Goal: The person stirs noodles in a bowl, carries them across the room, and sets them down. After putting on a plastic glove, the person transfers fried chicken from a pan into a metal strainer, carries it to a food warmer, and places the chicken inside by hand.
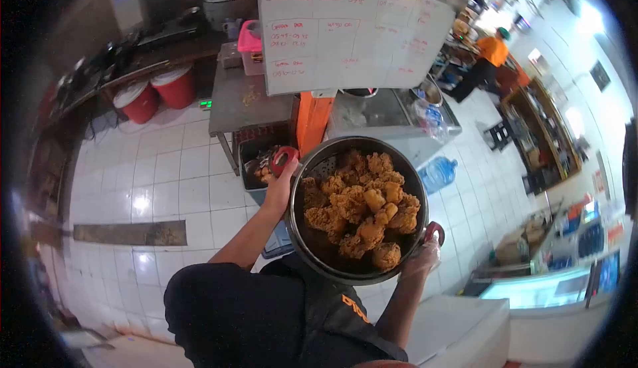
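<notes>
A round metal pot [296,242] with red handles is held out in front of my body, and small holes show on its inner wall. Pieces of brown, crumbed fried chicken [352,205] lie heaped inside it, with a few smoother golden pieces [380,202] on top. My left hand [282,185] is closed at the red handle on the pot's left side. On the opposite side, my right hand [425,256], in a clear plastic glove, grips the other red handle [434,232]. Parts of the fingers on both hands are hidden.
A whiteboard [352,35] with red writing stands ahead by an orange post [312,122]. Beyond are a metal table [249,102], a chest freezer [379,119], red buckets [174,89] and a water jug [437,174] on the tiled floor. A person in orange [492,52] stands far right.
</notes>
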The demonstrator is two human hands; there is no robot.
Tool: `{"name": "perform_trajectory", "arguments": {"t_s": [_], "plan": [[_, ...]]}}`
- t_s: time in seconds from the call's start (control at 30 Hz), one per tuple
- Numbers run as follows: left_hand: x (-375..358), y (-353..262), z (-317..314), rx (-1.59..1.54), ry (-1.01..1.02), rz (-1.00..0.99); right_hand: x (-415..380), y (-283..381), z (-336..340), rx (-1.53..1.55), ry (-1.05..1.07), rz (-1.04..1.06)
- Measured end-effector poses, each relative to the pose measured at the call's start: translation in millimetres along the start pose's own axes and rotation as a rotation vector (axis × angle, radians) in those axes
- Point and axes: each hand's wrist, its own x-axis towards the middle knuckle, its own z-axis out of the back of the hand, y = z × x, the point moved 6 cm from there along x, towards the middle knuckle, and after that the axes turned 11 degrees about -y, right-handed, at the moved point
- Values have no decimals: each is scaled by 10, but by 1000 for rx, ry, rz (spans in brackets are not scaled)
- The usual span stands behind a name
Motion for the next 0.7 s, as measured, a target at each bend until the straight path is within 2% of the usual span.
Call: {"name": "perform_trajectory", "arguments": {"t_s": [0.1, 0.13, 0.17, 0.23, 0.27, 0.3, 0.37, 0.4, 0.43, 0.47, 0.5, 0.53, 0.57, 0.6, 0.63, 0.67, 0.7], "plan": [[90, 279, -27, 53, -77, -200, 218, 134, -117, -109, 8, -33], [83, 373, -75, 26, -35, -141, 552, 93, -90, -108, 78, 66], [110, 509, -256, -5, -65, -151, 564, 240, -203, -162, 10, -10], [104, 878, -548, 55, -217, -107, 1132, 468, -310, -115, 102, -46], [32, 985, -706, 93, -276, -304, 1287, 580, -268, -152, 57, -68], [-94, 1028, -913, 100, -311, -302, 1467, 722, -202, -180, 11, -91], [-292, 1182, -1441, 50, -244, -154, 1936, 1006, -100, -221, 73, -32], [-356, 1199, -1617, 46, -268, -169, 2123, 1133, -51, -190, 77, -15], [-361, 1335, -1893, 52, -175, -70, 2376, 1243, -30, -161, 84, 2], [-415, 1477, -2152, 56, -88, 21, 2348, 1588, -89, -891, 137, 419], [-304, 1818, -2262, 150, -156, 44, 2248, 1829, -219, -1587, 207, 884], [-423, 1795, -2512, 445, -158, -170, 2632, 1895, -68, -897, 269, 546], [-406, 1828, -2817, 489, -142, -596, 3014, 1807, 38, -246, 318, 117], [-338, 2178, -2937, 226, -241, -400, 3338, 1683, 46, -253, 437, 41], [-402, 2408, -3118, 276, -185, -349, 3511, 1825, 104, -389, 620, 295], [-540, 2466, -3299, 161, -235, -228, 3604, 2032, 177, -497, 784, 577], [-701, 2610, -3405, 141, -301, -247, 3789, 2242, 314, -569, 931, 892]]}}
